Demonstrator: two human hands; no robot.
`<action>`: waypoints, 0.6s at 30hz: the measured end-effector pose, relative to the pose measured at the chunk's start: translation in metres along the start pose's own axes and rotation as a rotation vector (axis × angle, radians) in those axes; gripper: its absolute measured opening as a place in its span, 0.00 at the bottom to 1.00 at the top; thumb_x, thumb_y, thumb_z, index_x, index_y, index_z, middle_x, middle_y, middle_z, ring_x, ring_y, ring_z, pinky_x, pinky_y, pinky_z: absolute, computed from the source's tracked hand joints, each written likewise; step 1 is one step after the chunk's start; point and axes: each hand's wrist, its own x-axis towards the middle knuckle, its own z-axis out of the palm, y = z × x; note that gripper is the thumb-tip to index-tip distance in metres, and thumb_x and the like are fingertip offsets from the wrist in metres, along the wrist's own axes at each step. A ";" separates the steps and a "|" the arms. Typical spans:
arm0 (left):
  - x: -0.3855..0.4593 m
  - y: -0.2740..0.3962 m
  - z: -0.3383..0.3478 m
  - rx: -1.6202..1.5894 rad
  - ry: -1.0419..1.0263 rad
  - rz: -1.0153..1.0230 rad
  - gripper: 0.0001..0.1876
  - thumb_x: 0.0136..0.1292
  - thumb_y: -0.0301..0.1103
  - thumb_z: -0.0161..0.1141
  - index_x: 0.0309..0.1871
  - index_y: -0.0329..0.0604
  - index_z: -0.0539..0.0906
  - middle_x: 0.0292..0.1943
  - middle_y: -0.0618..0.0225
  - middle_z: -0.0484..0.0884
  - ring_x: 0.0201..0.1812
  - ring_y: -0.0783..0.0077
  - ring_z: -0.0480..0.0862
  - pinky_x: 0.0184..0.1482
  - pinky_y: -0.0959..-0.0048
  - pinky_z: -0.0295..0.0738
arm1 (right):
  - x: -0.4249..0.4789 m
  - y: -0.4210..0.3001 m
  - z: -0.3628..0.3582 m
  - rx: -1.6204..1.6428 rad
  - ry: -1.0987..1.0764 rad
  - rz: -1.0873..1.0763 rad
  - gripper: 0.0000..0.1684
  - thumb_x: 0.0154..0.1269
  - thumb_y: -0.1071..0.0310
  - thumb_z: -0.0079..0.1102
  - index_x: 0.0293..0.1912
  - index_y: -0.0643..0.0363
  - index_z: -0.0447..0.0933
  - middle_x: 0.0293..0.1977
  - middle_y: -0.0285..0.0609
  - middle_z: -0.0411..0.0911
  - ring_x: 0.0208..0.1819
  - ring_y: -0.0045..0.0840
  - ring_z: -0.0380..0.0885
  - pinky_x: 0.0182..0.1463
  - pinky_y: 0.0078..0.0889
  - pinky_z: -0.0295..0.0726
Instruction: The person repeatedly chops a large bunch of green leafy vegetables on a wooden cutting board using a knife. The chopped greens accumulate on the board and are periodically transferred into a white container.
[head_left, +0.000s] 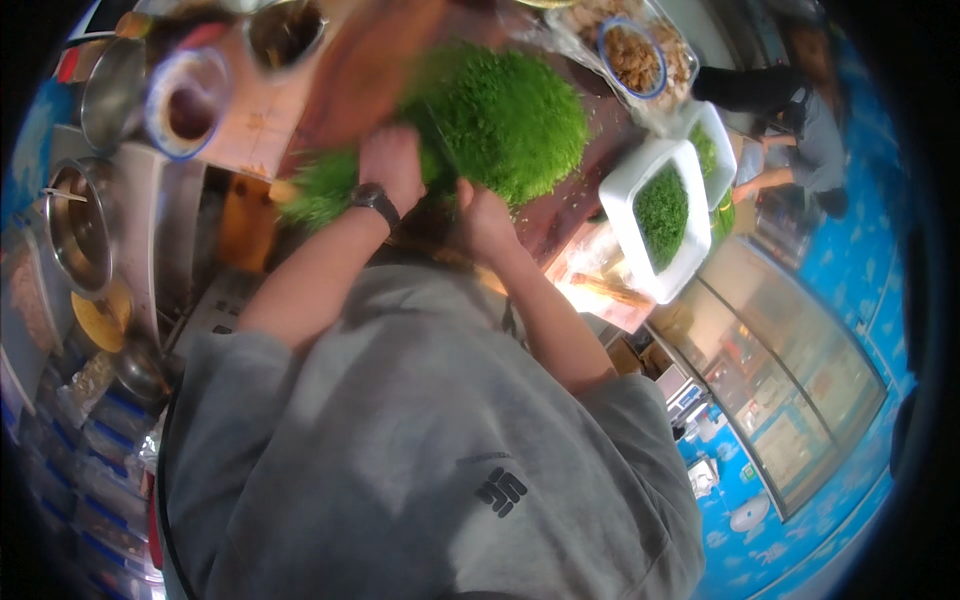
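My right hand (487, 223) is closed around the handle of a kitchen knife, its dark blade (444, 139) pointing away from me. Left of the blade, my left hand (391, 166), with a watch on the wrist, presses down on a bunch of long greens (319, 187); its fingers are blurred. Right of the blade lies a big heap of finely chopped greens (517, 120). Both the heap and the bunch rest on a reddish-brown cutting board (574, 184), with small green bits scattered over it.
At the right stand a white plastic tub (606, 187) of chopped greens and a second white tub (726, 161). Beyond is a tray of brown food (581, 19) holding a blue-rimmed bowl (634, 58). Metal bowls (112, 97) sit left. A person (817, 142) bends at far right.
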 end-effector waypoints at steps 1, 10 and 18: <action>-0.001 0.000 0.000 -0.013 -0.005 0.000 0.60 0.39 0.43 0.84 0.73 0.27 0.59 0.72 0.46 0.65 0.77 0.48 0.62 0.79 0.55 0.54 | 0.006 -0.002 0.006 -0.002 0.015 -0.019 0.29 0.82 0.49 0.41 0.42 0.68 0.76 0.30 0.70 0.80 0.37 0.66 0.80 0.43 0.63 0.79; -0.003 -0.005 0.002 -0.068 0.008 0.000 0.60 0.39 0.43 0.84 0.73 0.27 0.58 0.71 0.42 0.64 0.76 0.46 0.63 0.79 0.55 0.54 | -0.004 -0.028 -0.044 0.111 -0.018 0.020 0.30 0.82 0.51 0.41 0.43 0.71 0.78 0.34 0.72 0.80 0.42 0.68 0.78 0.49 0.62 0.77; -0.005 -0.007 0.014 -0.028 0.088 0.036 0.63 0.37 0.45 0.84 0.75 0.27 0.57 0.72 0.42 0.64 0.76 0.45 0.62 0.79 0.55 0.54 | -0.057 -0.049 -0.064 0.045 -0.047 0.116 0.30 0.82 0.49 0.40 0.48 0.70 0.78 0.35 0.74 0.80 0.43 0.68 0.79 0.49 0.64 0.76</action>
